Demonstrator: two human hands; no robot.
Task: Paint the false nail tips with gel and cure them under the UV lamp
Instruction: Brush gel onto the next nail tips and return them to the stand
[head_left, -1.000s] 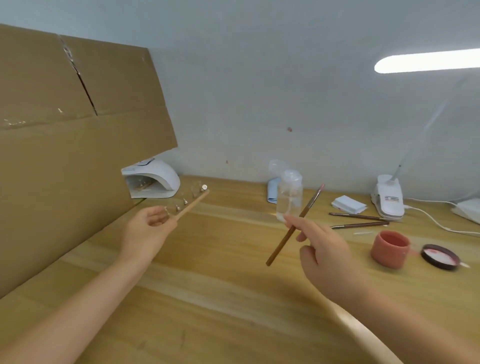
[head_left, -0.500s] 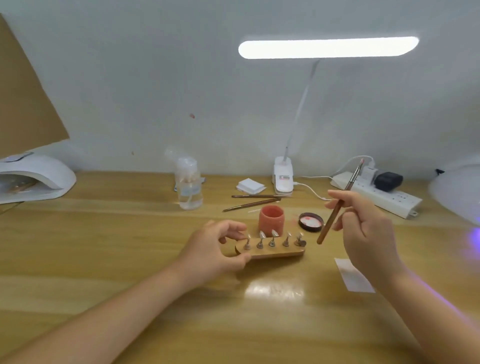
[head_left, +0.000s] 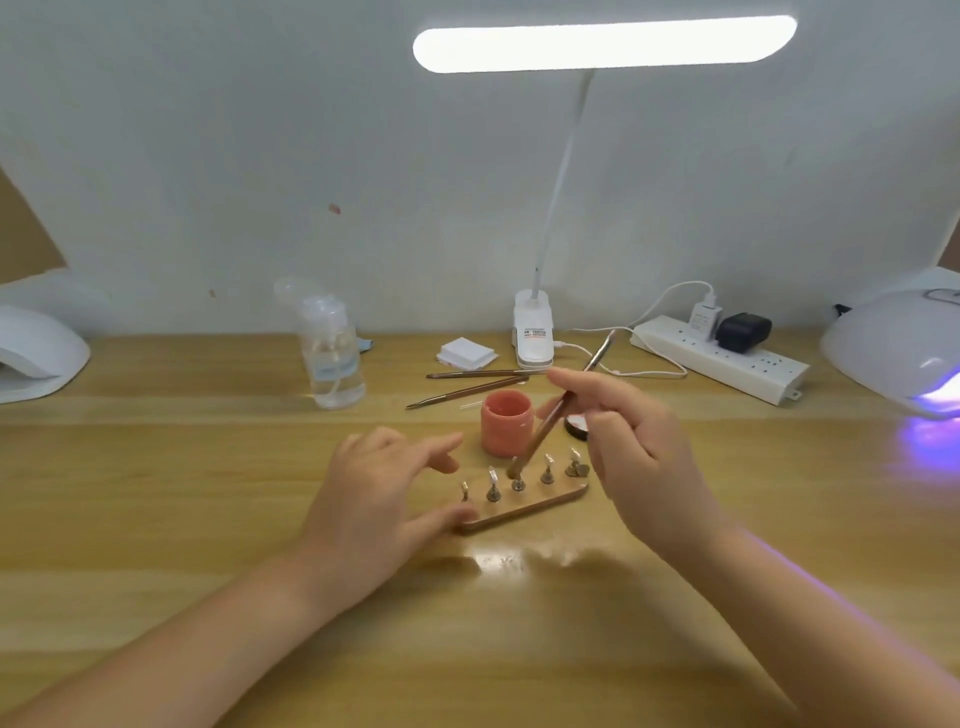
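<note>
The wooden nail-tip holder (head_left: 524, 506) lay lengthwise between the hands, the open left hand (head_left: 379, 499) touching its left end while the right hand (head_left: 634, 447) gripped the brush (head_left: 545, 431) over its middle.

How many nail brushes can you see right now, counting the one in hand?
3. One brown-handled brush is held in the right hand; two more brown brushes lie on the wooden table behind the pink jar. None seems hidden.

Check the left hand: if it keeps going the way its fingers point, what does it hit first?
Probably the pink jar. The left hand has its fingers extended up and to the right, above the end of the wooden nail holder. Depth is unclear.
</note>
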